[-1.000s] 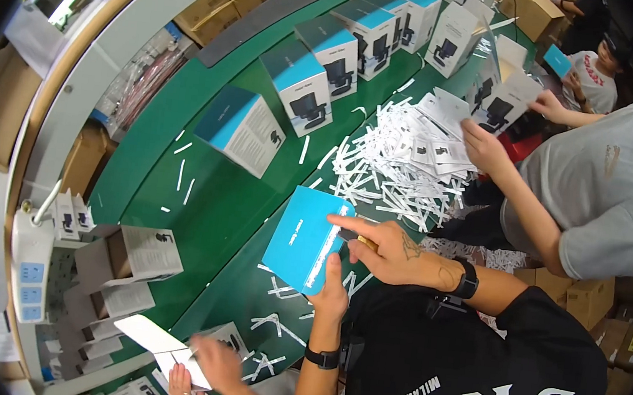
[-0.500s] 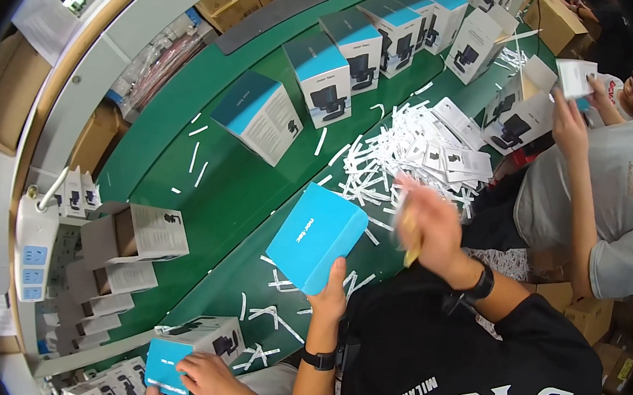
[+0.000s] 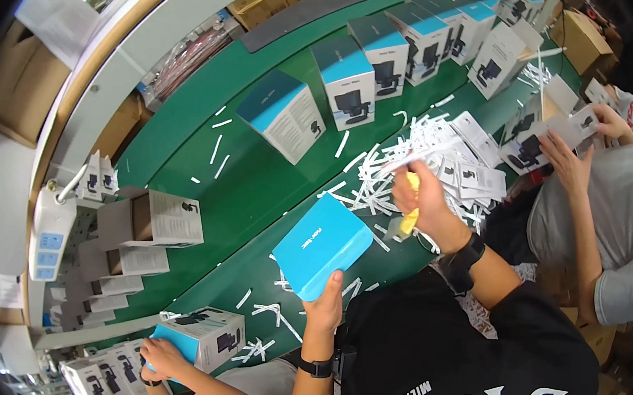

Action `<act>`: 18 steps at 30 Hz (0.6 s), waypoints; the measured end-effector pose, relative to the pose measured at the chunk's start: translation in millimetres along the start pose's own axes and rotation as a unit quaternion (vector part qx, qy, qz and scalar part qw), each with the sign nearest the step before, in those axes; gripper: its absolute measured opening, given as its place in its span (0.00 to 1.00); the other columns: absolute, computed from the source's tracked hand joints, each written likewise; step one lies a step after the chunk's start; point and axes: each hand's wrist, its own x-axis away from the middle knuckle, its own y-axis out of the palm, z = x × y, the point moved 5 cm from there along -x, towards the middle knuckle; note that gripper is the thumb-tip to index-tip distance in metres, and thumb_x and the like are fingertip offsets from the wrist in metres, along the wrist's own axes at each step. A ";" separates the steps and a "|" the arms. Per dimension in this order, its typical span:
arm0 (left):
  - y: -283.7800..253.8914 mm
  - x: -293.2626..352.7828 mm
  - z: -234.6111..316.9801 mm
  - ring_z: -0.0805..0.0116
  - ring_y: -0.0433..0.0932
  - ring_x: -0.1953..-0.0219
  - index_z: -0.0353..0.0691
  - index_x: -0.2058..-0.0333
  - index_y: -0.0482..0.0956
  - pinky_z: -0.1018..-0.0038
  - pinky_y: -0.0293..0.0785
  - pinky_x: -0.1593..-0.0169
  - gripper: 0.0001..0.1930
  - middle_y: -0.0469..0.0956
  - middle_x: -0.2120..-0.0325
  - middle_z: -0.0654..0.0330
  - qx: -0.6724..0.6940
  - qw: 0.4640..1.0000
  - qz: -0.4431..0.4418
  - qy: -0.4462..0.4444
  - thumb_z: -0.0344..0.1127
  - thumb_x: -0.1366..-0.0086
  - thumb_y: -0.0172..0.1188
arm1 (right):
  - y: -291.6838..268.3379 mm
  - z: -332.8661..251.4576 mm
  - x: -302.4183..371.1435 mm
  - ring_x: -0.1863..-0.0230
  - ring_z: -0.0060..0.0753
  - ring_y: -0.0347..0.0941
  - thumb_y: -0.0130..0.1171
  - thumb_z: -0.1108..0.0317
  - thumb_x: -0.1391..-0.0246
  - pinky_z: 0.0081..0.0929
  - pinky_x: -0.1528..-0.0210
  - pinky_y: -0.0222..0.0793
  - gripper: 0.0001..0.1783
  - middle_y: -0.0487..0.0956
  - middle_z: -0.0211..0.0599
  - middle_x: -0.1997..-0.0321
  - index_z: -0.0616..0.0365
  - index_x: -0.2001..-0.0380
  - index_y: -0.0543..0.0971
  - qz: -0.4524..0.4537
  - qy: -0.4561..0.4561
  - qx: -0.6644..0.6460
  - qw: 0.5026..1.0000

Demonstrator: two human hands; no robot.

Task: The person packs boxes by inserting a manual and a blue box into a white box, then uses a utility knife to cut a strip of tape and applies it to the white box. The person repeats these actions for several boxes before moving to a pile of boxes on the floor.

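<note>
My left hand [image 3: 325, 299] is closed round the lower corner of a bright blue box [image 3: 319, 248], tilted above the green table. My right hand [image 3: 425, 201], to the right of the box and apart from it, is closed on a small yellow object [image 3: 410, 207] whose kind I cannot make out. A pale end shows below that object. A long white paper strip shows at the right fingertips; whether they grip it is unclear. Behind that hand lies a heap of white paper strips [image 3: 379, 185] with several white leaflets [image 3: 480, 182].
Several blue-and-white product boxes [image 3: 347, 85] stand along the green table [image 3: 184, 137]. At lower left a co-worker's hands [image 3: 164, 359] hold another box [image 3: 220, 342]. At right another co-worker's hands [image 3: 571, 159] hold a white piece by an open box [image 3: 527, 142]. Opened cartons [image 3: 175, 221] stack at left.
My right hand has turned and moved slightly down, and a long white strip now shows at its fingertips. The left hand still holds the blue box. The right co-worker's hands have lowered towards the open box.
</note>
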 end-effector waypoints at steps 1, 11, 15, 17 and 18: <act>1.4 1.2 -0.8 0.62 0.69 0.38 0.36 0.34 0.60 0.62 0.62 0.33 0.33 0.69 0.39 0.54 0.000 1.000 -0.002 0.002 0.23 0.36 0.63 | -31.7 16.1 1.2 0.85 0.13 0.61 0.60 0.62 0.38 0.14 0.81 0.57 0.42 0.83 0.40 0.65 0.59 0.27 0.53 -0.035 0.071 -0.156 0.985; -2.2 7.1 0.7 0.56 0.65 0.34 0.38 0.33 0.60 0.56 0.57 0.29 0.34 0.67 0.36 0.54 -0.082 0.996 0.013 -0.020 0.24 0.36 0.63 | 52.8 -31.9 31.0 0.79 0.24 0.73 0.73 0.64 0.51 0.19 0.75 0.69 0.43 0.84 0.35 0.62 0.59 0.33 0.64 -0.005 -0.083 0.325 0.942; -0.2 6.9 2.2 0.56 0.68 0.35 0.38 0.33 0.59 0.56 0.61 0.31 0.34 0.67 0.36 0.53 -0.079 0.996 0.013 -0.027 0.25 0.36 0.63 | 95.1 -41.7 19.0 0.81 0.21 0.70 0.79 0.65 0.58 0.20 0.72 0.75 0.49 0.86 0.36 0.60 0.59 0.33 0.66 -0.145 -0.178 0.496 0.837; 3.0 7.2 4.3 0.56 0.69 0.36 0.38 0.33 0.59 0.56 0.63 0.32 0.34 0.67 0.37 0.52 -0.074 0.997 0.020 -0.024 0.25 0.36 0.63 | 89.5 -35.4 13.3 0.78 0.23 0.75 0.80 0.62 0.59 0.20 0.70 0.77 0.49 0.86 0.33 0.56 0.59 0.34 0.66 -0.178 -0.194 0.536 0.802; 5.6 9.0 6.6 0.56 0.72 0.39 0.36 0.35 0.62 0.57 0.67 0.37 0.32 0.70 0.39 0.51 -0.065 0.997 0.022 -0.023 0.26 0.36 0.63 | 87.1 -31.9 11.3 0.77 0.24 0.77 0.80 0.61 0.59 0.20 0.69 0.78 0.49 0.86 0.31 0.54 0.59 0.35 0.67 -0.194 -0.202 0.554 0.783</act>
